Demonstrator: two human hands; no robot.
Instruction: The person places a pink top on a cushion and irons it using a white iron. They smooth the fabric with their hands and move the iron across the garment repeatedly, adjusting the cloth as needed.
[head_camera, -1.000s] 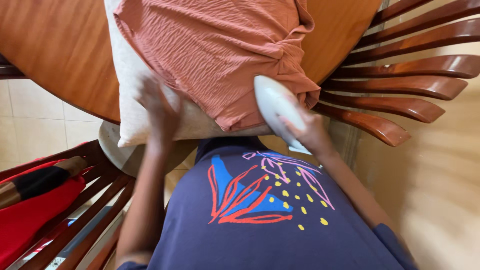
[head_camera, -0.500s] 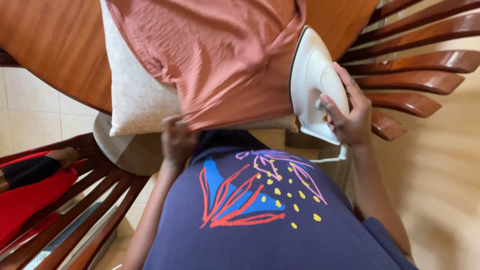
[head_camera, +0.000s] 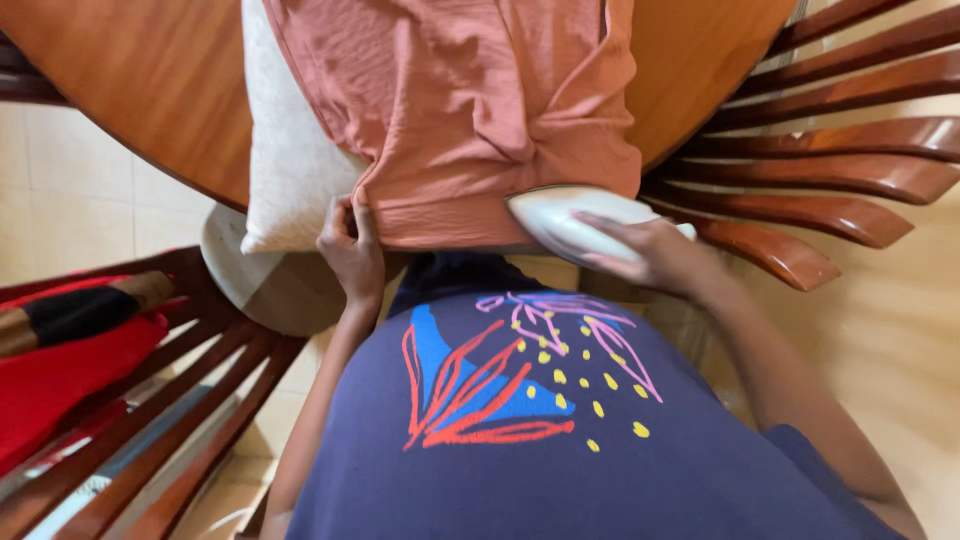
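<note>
Iron on a salmon garment

The wrinkled salmon-pink garment (head_camera: 460, 100) lies spread across a beige cushion (head_camera: 285, 170), hem toward six o'clock; the white iron (head_camera: 560, 215) rests flat on that hem's four-o'clock corner.

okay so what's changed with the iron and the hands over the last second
The right hand tipped the white iron from upright at the table's side down flat onto the pink garment's near hem. The left hand stays pinching that hem. Cushion and table unchanged.

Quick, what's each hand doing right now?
Left hand: closed, pinching the hem of the pink garment.
Right hand: closed around the white iron, at the garment's near edge.
</note>
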